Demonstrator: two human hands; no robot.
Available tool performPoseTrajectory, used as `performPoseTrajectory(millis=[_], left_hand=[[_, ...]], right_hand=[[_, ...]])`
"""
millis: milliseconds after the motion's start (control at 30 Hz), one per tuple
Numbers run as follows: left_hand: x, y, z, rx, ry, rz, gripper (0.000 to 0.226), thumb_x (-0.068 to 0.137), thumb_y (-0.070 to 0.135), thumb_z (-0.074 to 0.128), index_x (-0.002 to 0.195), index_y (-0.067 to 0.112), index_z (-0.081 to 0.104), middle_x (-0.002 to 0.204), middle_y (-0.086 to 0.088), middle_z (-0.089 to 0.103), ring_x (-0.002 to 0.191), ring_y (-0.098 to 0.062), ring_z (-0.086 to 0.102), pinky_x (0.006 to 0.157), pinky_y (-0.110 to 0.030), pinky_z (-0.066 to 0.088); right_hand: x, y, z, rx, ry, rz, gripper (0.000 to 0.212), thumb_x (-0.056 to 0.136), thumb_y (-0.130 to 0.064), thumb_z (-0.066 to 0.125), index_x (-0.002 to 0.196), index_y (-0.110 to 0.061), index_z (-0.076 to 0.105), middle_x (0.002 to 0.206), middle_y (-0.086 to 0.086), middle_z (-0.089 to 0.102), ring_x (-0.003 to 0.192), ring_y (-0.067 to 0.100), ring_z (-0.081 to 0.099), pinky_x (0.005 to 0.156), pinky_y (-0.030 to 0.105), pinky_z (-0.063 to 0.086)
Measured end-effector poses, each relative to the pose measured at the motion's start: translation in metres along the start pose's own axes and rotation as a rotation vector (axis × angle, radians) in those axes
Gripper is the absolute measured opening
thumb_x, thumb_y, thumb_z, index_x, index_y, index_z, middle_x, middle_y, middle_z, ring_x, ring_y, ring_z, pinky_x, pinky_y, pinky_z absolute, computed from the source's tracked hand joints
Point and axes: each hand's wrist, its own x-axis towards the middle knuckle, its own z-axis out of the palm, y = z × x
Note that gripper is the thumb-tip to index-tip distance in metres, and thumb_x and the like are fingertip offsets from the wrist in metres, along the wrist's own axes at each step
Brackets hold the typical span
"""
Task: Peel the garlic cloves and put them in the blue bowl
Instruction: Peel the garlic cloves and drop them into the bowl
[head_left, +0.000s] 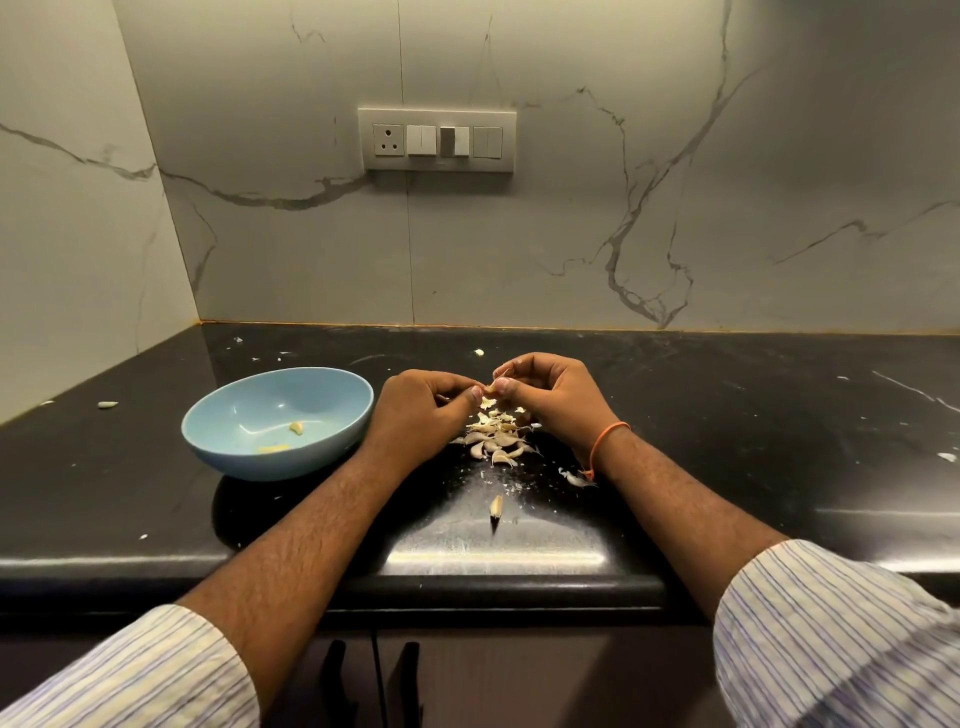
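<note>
black counter (727, 441) — hands (485, 397) on garlic clove (490, 388)

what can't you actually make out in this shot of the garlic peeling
Head view only:
- The clove pinched between left hand and right hand: mostly covered by fingertips; how far peeled is unclear.
- Pile under the hands: partly hidden, too small to count cloves versus skins.
- Bits in the blue bowl: too small to identify.
</note>
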Motion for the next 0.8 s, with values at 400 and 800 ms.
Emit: performPoseTrajectory(millis=[400,800], left_hand=[[-0.0002,0.0021,-0.0035,-0.221,-0.029,-0.080,0.009,0.098,0.025,0.075,0.105,0.022,0.079,0.079,0.002,0.078,0.068,-0.020,0.075,0.068,-0.032,0.065],[0.0056,0.0033,-0.0021,-0.319,-0.195,-0.181,0.012,0.110,0.020,0.052,0.105,0.021,0.063,0.097,-0.013,0.072,0.079,-0.016,0.069,0.073,-0.033,0.063]], right_hand=[[0.0038,0.0072,-0.0007,-0.060,-0.047,-0.045,0.031,0.084,-0.017,0.089,0.113,-0.014,0.079,0.100,0.006,0.081,0.097,0.023,0.078,0.087,0.040,0.064],[0.0028,0.0044,0.0007,-0.160,-0.089,-0.070,0.021,0.087,-0.029,0.086,0.100,-0.013,0.083,0.089,0.002,0.082,0.090,0.020,0.079,0.088,0.038,0.063]])
